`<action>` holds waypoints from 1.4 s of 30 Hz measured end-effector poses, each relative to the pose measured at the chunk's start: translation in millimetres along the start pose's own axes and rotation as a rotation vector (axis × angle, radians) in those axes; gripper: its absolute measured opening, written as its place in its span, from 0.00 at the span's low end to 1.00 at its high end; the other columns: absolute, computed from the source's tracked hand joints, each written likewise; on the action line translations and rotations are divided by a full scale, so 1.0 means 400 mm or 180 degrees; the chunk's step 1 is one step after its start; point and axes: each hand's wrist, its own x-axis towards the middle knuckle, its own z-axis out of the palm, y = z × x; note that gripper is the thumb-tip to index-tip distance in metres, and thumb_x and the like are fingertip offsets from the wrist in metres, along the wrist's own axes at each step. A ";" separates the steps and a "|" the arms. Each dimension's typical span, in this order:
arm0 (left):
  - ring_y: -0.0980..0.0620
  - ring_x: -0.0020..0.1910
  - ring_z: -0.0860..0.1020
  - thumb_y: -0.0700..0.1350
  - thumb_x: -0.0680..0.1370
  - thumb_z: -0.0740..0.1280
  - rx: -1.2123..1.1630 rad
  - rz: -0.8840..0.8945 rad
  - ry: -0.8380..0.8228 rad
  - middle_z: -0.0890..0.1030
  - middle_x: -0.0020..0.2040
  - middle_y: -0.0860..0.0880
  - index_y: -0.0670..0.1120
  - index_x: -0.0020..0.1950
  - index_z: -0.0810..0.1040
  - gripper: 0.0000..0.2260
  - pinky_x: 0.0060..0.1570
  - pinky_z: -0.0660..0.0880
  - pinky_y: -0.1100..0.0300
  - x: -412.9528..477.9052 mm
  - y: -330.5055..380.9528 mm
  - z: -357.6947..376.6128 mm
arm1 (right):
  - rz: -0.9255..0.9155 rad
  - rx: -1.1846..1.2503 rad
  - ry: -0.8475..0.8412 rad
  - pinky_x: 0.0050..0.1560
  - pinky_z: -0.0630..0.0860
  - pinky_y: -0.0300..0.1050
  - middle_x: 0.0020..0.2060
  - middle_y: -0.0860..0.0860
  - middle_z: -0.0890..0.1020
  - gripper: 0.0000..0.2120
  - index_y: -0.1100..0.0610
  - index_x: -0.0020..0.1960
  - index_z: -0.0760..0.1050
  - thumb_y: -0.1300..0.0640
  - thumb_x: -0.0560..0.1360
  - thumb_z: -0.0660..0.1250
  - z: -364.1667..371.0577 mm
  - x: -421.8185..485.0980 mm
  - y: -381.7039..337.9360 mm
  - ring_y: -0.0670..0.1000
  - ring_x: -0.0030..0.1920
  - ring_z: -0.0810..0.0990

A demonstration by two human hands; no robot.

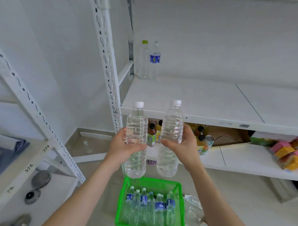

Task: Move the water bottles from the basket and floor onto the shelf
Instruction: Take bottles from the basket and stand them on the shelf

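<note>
Bright, even light; wide-angle edge distortion.

One wide-angle camera on the head looks forward and down from above shelf level. It faces the shelf [188, 97] from close by, its front edge crossing mid-frame. The basket [121, 206] on the floor [235, 195] lies near, almost straight below, at the bottom. A second rack [44, 159] crowds the left side, its lines bowed by the lens.
</note>
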 end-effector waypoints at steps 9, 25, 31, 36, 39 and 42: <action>0.62 0.42 0.83 0.54 0.52 0.81 0.0025 0.0317 -0.0055 0.85 0.45 0.60 0.59 0.51 0.77 0.29 0.43 0.78 0.59 0.141 0.151 -0.002 | -0.0272 0.0225 -0.0077 0.46 0.82 0.42 0.51 0.46 0.82 0.31 0.46 0.60 0.73 0.54 0.60 0.81 0.002 0.162 -0.119 0.45 0.50 0.83; 0.56 0.46 0.83 0.44 0.59 0.82 0.0098 0.0339 0.0191 0.85 0.48 0.53 0.54 0.56 0.77 0.28 0.50 0.80 0.55 0.633 0.246 0.022 | -0.0425 0.0168 -0.0198 0.43 0.79 0.34 0.53 0.49 0.81 0.33 0.53 0.61 0.72 0.63 0.61 0.82 0.088 0.676 -0.111 0.43 0.46 0.84; 0.53 0.45 0.83 0.41 0.58 0.81 0.0173 0.0201 0.0224 0.84 0.46 0.52 0.52 0.54 0.76 0.28 0.48 0.80 0.54 0.815 0.224 0.012 | -0.0289 0.0105 0.0034 0.41 0.78 0.33 0.51 0.48 0.82 0.32 0.49 0.57 0.72 0.64 0.59 0.82 0.171 0.829 -0.071 0.42 0.43 0.84; 0.57 0.43 0.82 0.39 0.59 0.80 0.0168 0.0182 0.0313 0.83 0.44 0.55 0.54 0.49 0.75 0.25 0.38 0.75 0.63 0.935 0.217 0.035 | -0.0119 -0.0036 0.0168 0.50 0.81 0.48 0.51 0.47 0.82 0.36 0.48 0.59 0.70 0.58 0.56 0.82 0.210 0.949 -0.034 0.47 0.49 0.83; 0.55 0.43 0.82 0.39 0.59 0.78 0.0139 0.0133 0.0467 0.83 0.43 0.54 0.54 0.48 0.75 0.23 0.40 0.78 0.58 0.989 0.207 0.054 | -0.0075 -0.0229 0.0193 0.50 0.80 0.46 0.50 0.45 0.81 0.36 0.46 0.58 0.69 0.54 0.55 0.81 0.228 1.016 -0.017 0.46 0.49 0.82; 0.52 0.45 0.83 0.39 0.59 0.77 0.0049 0.0091 0.0519 0.83 0.45 0.52 0.53 0.50 0.75 0.23 0.49 0.80 0.50 1.041 0.192 0.072 | -0.0083 -0.0297 0.0168 0.51 0.80 0.49 0.50 0.44 0.81 0.36 0.46 0.58 0.69 0.56 0.55 0.82 0.246 1.078 0.009 0.49 0.50 0.82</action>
